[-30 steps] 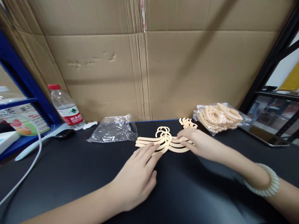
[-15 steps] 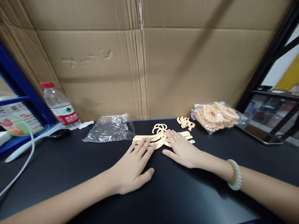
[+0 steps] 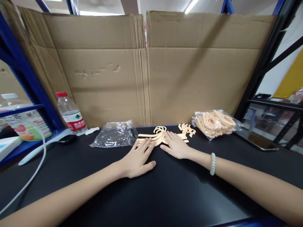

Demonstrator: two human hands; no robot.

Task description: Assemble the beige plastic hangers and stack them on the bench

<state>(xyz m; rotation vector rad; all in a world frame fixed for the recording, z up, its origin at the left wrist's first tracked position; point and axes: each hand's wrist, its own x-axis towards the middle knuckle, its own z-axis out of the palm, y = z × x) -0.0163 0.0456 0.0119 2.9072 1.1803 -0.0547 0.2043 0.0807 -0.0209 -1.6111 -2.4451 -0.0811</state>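
Several cream-coloured plastic hangers [image 3: 149, 136] lie overlapped on the black table [image 3: 170, 192], their hooks pointing away from me. My left hand [image 3: 138, 158] rests with spread fingers on the left arms of the hangers, thumb out to the side. On their right arms lies my right hand [image 3: 175, 145], flat, with its fingertips near the hooks. Both hands touch the hangers without gripping them. Parts of the hangers are hidden under my fingers. Just behind my right hand is a small heap of curved cream pieces [image 3: 187, 129].
A clear plastic bag [image 3: 115, 135] lies left of the hangers. At the right sits a bag of more cream pieces [image 3: 214, 123], beside a phone-like slab [image 3: 257, 139]. A water bottle [image 3: 72, 115], a white brush [image 3: 44, 146] and a pale cable [image 3: 39, 167] are at the left. Cardboard [image 3: 106, 78] stands behind.
My view has tilted up, so the cardboard's top edge and ceiling lights now show. Both hands remain flat on the hangers; the hangers appear little changed.
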